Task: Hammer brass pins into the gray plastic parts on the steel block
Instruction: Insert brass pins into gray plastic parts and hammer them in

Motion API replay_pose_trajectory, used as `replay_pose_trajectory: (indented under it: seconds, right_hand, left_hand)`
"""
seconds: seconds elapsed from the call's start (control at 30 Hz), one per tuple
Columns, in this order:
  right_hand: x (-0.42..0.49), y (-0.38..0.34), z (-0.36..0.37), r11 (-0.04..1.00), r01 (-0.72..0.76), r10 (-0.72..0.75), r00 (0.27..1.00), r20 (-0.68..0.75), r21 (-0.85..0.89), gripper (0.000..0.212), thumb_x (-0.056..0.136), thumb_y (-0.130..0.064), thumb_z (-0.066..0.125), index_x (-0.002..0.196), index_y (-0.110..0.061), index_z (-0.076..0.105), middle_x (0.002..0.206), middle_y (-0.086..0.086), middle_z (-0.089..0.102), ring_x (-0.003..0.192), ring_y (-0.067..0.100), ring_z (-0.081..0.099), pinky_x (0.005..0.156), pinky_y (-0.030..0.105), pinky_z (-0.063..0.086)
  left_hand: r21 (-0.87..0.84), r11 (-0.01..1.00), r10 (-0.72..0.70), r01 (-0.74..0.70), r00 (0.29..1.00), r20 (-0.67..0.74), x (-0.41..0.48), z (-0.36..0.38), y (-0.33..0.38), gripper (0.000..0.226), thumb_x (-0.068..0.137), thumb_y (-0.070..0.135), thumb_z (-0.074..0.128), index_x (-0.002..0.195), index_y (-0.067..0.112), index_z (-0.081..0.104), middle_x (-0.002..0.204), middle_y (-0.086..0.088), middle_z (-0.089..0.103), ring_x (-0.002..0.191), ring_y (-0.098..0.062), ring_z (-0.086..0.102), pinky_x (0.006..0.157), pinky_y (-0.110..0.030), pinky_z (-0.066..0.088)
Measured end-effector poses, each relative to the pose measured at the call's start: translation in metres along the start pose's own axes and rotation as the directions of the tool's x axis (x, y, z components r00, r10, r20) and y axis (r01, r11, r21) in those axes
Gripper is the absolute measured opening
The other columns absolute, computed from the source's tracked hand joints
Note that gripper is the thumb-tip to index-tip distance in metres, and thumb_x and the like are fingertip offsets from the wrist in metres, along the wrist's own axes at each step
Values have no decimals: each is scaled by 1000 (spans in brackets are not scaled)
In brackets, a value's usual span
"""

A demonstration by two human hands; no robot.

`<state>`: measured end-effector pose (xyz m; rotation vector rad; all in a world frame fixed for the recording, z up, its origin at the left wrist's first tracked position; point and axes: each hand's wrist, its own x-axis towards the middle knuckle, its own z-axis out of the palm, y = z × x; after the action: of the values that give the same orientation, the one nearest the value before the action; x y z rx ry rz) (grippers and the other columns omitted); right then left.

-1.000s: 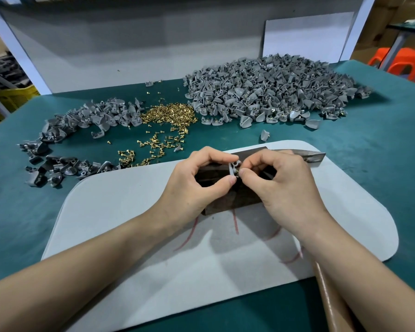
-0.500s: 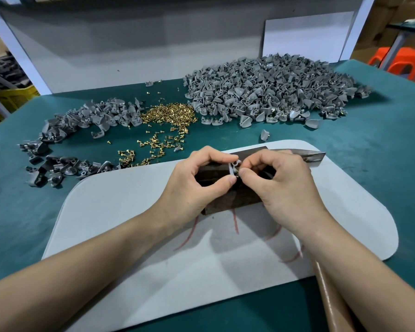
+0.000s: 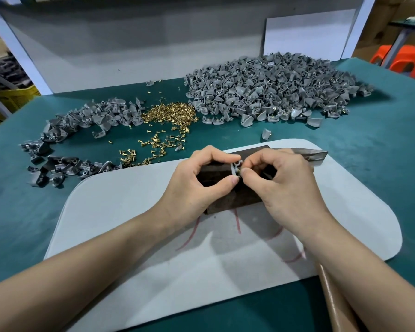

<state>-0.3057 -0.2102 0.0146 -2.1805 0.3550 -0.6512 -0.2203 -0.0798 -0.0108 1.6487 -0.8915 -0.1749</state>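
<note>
My left hand (image 3: pixel 197 183) pinches a small gray plastic part (image 3: pixel 235 167) between thumb and forefinger, just above the dark steel block (image 3: pixel 235 200). My right hand (image 3: pixel 288 185) pinches a brass pin (image 3: pixel 240 170) against that part with thumb and forefinger; the pin is mostly hidden by the fingertips. The block lies on a pale gray mat (image 3: pixel 130 236). A hammer head (image 3: pixel 314 155) pokes out behind my right hand, and its brown handle (image 3: pixel 333 295) runs under my right forearm.
Loose brass pins (image 3: pixel 170 111) lie heaped on the green table (image 3: pixel 22 212) beyond the mat. A large heap of gray parts (image 3: pixel 273 89) sits at the back right, a smaller dark heap (image 3: pixel 65 140) at the left. A gray board stands behind.
</note>
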Motion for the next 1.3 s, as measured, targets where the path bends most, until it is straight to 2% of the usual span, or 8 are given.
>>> replay_pose_trajectory:
  seconds: [0.27,0.4,0.5,0.67,0.83,1.0,1.17,1.3]
  right_hand:
    - [0,1,1,996,61,-63,998,-28,-59,18,74,-17,70,66,-31,63,63,-23,50,88,12,48,95,50,35]
    - [1,2,1,989,83,-85,996,-11,-120,18,75,-20,70,65,-32,61,69,-21,55,90,7,44,98,44,27]
    - [1,4,0,990,91,-92,996,-7,-107,19,75,-20,70,65,-33,60,71,-20,56,89,6,43,99,47,30]
    - [0,3,-1,992,104,-105,994,-13,-72,17,73,-17,70,66,-31,62,69,-22,54,89,7,45,96,52,35]
    - [2,4,-8,996,81,-80,996,41,-28,18,72,-24,67,63,-38,60,73,-19,59,93,7,46,96,49,37]
    - [4,4,-10,1000,23,-23,999,28,17,24,75,-16,65,67,-39,65,79,-13,64,100,13,54,96,46,41]
    - [3,4,-13,999,50,-50,998,23,-5,16,72,-22,69,66,-37,65,71,-19,60,96,12,52,96,48,39]
    - [2,3,-11,997,71,-69,995,72,-33,15,72,-25,69,67,-37,64,72,-17,62,95,7,47,98,48,36]
  left_hand:
    - [-7,1000,19,-19,1000,4,0,1,0,23,76,18,71,96,29,65,100,-10,67,95,-19,61,87,-26,47]
    - [-9,1000,27,-27,1000,7,0,1,0,23,77,17,70,96,29,65,97,-5,68,90,-10,60,82,-19,44]
    - [-8,999,42,-42,999,5,0,3,0,24,77,16,70,95,30,64,94,1,68,87,-5,60,80,-16,43]
    - [-18,999,35,-35,999,-15,-1,3,1,24,76,17,70,93,33,64,94,-1,68,89,-7,60,81,-17,44]
    - [-51,998,22,-22,1000,-12,0,5,1,21,76,15,70,92,28,64,93,3,69,87,-4,61,80,-15,45]
    - [-60,998,17,-18,1000,-22,-1,0,0,21,77,14,70,93,28,64,97,5,71,91,-4,63,82,-15,46]
    - [-75,997,16,-17,1000,-15,0,2,0,21,77,14,69,93,27,65,98,6,71,92,-4,63,83,-15,46]
    - [-68,997,19,-20,1000,-13,0,2,-1,20,78,16,70,94,27,65,99,2,71,93,-7,63,83,-19,47]
